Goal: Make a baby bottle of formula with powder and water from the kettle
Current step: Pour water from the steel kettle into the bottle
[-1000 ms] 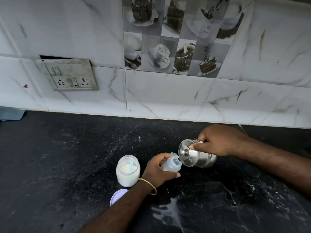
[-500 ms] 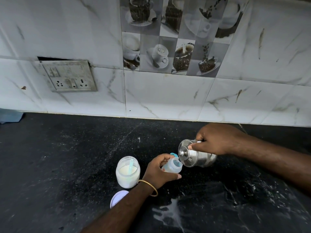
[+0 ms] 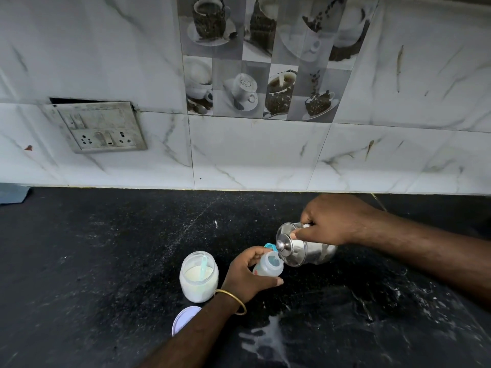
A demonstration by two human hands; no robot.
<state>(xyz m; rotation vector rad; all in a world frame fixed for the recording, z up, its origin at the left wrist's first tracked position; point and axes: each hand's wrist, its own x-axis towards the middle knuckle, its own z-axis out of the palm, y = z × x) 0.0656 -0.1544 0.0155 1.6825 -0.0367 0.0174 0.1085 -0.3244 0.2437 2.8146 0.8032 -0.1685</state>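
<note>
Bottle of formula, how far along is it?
Done: the jar of powder stands open, its lid lying beside it, a scoop inside. In hand: the left hand holds the open bottle while the right hand tips the kettle over it. Left: capping the bottle.

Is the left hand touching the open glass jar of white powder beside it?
Apart. The head view shows a strip of black counter between the left hand, which grips the small clear baby bottle, and the glass powder jar.
</note>
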